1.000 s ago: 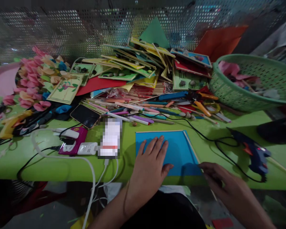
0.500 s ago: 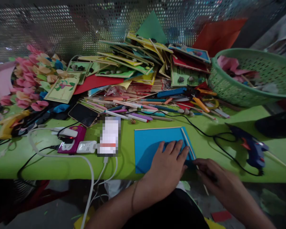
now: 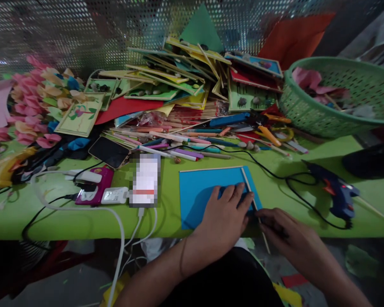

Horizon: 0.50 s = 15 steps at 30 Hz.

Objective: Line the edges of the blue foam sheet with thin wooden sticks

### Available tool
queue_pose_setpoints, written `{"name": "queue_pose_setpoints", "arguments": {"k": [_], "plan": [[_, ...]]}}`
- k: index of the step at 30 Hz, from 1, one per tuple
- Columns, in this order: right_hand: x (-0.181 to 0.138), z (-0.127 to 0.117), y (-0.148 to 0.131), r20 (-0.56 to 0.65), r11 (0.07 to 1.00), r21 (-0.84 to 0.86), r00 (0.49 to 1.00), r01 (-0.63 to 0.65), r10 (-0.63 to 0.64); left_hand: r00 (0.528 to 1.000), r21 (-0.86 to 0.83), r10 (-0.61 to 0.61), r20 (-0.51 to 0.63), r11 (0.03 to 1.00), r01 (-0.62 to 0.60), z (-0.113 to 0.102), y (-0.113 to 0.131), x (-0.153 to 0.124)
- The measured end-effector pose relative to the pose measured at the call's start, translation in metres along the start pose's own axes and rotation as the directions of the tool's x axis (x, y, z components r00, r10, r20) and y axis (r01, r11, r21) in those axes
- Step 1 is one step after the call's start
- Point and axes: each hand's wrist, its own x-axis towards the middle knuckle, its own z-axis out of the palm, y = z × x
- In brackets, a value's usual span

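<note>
Head view: green basket (image 3: 323, 121) right of the blue card (image 3: 201, 187) holds pink scraps. My left hand (image 3: 224, 217) lies flat on the card; my right hand (image 3: 284, 234) pinches a thin stick (image 3: 254, 202) along its edge.

Card (image 3: 200, 187) lies on table (image 3: 67, 217), stick (image 3: 248, 187) along its right edge; glue gun (image 3: 337, 194) right, basket (image 3: 336, 102) behind.

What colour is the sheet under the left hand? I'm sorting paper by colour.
Bright blue: the sheet lies flat under the left hand, edged with thin sticks, clearest in the head view.
</note>
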Motion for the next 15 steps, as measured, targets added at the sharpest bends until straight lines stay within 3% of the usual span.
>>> {"name": "queue_pose_setpoints", "arguments": {"k": [7, 15], "plan": [[-0.005, -0.008, 0.007, -0.047, 0.999, 0.022, 0.999, -0.024, 0.025, 1.0, 0.035, 0.003, 0.015, 0.999, -0.004, -0.004, -0.001, 0.003], [-0.006, -0.013, 0.009, -0.018, 0.999, 0.048, 1.0, 0.006, -0.005, 0.999, 0.037, 0.009, 0.031, 0.999, -0.01, -0.005, -0.001, 0.004]]}}
